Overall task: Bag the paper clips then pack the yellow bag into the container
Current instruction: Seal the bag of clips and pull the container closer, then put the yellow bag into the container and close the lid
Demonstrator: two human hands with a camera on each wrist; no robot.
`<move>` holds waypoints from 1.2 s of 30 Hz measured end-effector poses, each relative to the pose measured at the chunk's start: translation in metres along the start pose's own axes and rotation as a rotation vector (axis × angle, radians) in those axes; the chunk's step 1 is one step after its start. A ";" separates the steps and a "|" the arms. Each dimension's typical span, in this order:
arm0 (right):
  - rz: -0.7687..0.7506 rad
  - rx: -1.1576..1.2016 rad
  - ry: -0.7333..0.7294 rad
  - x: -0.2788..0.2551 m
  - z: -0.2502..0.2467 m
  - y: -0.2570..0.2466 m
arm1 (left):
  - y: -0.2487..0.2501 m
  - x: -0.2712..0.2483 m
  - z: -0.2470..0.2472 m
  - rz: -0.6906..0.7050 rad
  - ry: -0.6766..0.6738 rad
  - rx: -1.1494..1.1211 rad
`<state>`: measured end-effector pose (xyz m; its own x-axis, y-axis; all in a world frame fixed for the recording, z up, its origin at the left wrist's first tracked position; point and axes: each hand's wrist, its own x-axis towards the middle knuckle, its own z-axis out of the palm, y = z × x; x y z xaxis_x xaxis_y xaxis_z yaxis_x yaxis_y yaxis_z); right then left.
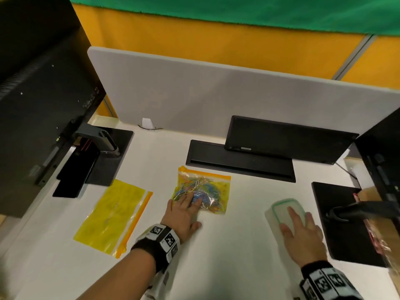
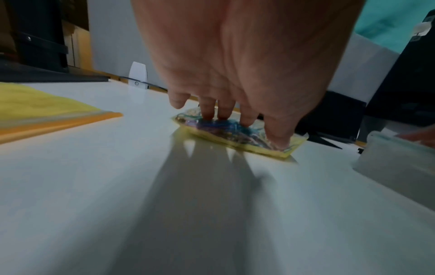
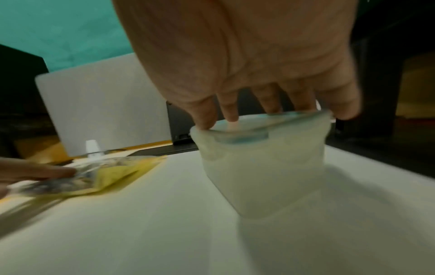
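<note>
A yellow zip bag (image 1: 208,187) filled with coloured paper clips lies flat on the white desk (image 1: 227,245), its orange zip strip at the far side. My left hand (image 1: 190,210) presses on its near-left part with straight fingers (image 2: 224,111); the bag (image 2: 237,138) bulges under them. To the right stands a translucent container (image 1: 271,219) with a green-rimmed lid on it. My right hand (image 1: 300,226) rests flat on that lid, fingers spread, thumb at the left rim. The right wrist view shows fingertips (image 3: 231,115) touching the top of the container (image 3: 263,167) and the bag (image 3: 113,174) at left.
A second, flat yellow zip bag (image 1: 112,215) lies at the left. A monitor (image 1: 43,94) on a stand fills the far left; another monitor's black base (image 1: 339,224) sits right of the container. A black cable tray (image 1: 238,162) and a grey divider (image 1: 216,94) lie behind.
</note>
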<state>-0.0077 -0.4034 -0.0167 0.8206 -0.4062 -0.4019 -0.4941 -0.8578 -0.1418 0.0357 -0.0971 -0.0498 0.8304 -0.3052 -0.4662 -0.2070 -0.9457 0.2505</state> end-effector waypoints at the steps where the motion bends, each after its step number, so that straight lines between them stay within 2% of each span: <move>1: -0.085 0.029 -0.014 -0.008 0.007 0.001 | 0.001 -0.002 -0.001 0.011 0.025 -0.038; 4: -0.452 0.042 -0.073 -0.034 0.029 -0.016 | 0.008 -0.016 -0.003 0.039 0.154 -0.267; 5: -0.561 0.026 -0.128 -0.043 0.035 -0.028 | 0.011 -0.022 -0.002 0.006 0.148 -0.379; 8: -0.779 0.050 -0.249 -0.058 0.047 -0.068 | 0.012 -0.038 0.008 -0.146 -0.016 -0.650; 10: -0.832 0.163 -0.226 -0.060 0.047 -0.088 | 0.004 -0.046 0.017 -0.218 -0.043 -0.764; 12: -0.699 0.351 -0.095 -0.058 0.044 -0.091 | -0.006 -0.052 0.020 -0.303 0.002 -0.934; 13: -0.561 0.422 -0.047 -0.055 0.044 -0.088 | -0.009 -0.055 0.021 -0.330 0.023 -1.013; 14: -0.411 0.463 -0.075 -0.052 0.042 -0.084 | -0.013 -0.057 0.022 -0.349 0.034 -1.061; 16: -0.187 0.546 -0.354 -0.045 0.043 -0.079 | -0.015 -0.060 0.023 -0.369 0.015 -1.088; 18: -0.059 0.684 -0.630 -0.043 0.046 -0.077 | -0.013 -0.064 0.027 -0.394 -0.037 -1.144; 20: 0.002 0.766 -0.735 -0.041 0.048 -0.075 | -0.011 -0.065 0.030 -0.429 -0.037 -1.271; 22: 0.049 0.842 -0.766 -0.042 0.051 -0.076 | -0.011 -0.063 0.032 -0.415 0.050 -1.284; 23: 0.055 0.857 -0.726 -0.043 0.053 -0.077 | -0.011 -0.062 0.031 -0.398 0.093 -1.249; 25: -0.040 0.698 -0.583 -0.050 0.052 -0.083 | -0.010 -0.060 0.024 -0.361 0.198 -1.109; 28: -0.262 0.148 -0.536 -0.067 0.036 -0.086 | -0.016 -0.059 0.013 -0.399 0.400 -0.835; 30: -0.342 -0.081 -0.454 -0.074 0.021 -0.091 | -0.023 -0.064 0.005 -0.484 0.466 -0.806; 32: -0.370 0.019 -0.278 -0.070 0.014 -0.100 | -0.030 -0.070 0.001 -0.581 0.356 -0.924; 33: -0.381 0.132 -0.241 -0.063 0.017 -0.106 | -0.030 -0.075 0.002 -0.589 0.237 -1.050; 35: -0.391 0.282 -0.326 -0.053 0.028 -0.121 | -0.021 -0.083 0.010 -0.511 -0.035 -1.324; 36: -0.379 0.312 -0.417 -0.051 0.036 -0.127 | -0.017 -0.084 0.016 -0.473 -0.098 -1.420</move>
<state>0.0029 -0.2627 -0.0103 0.8051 0.1174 -0.5813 -0.3035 -0.7605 -0.5740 -0.0386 -0.0571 -0.0285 0.6261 -0.0710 -0.7765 0.7723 -0.0809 0.6301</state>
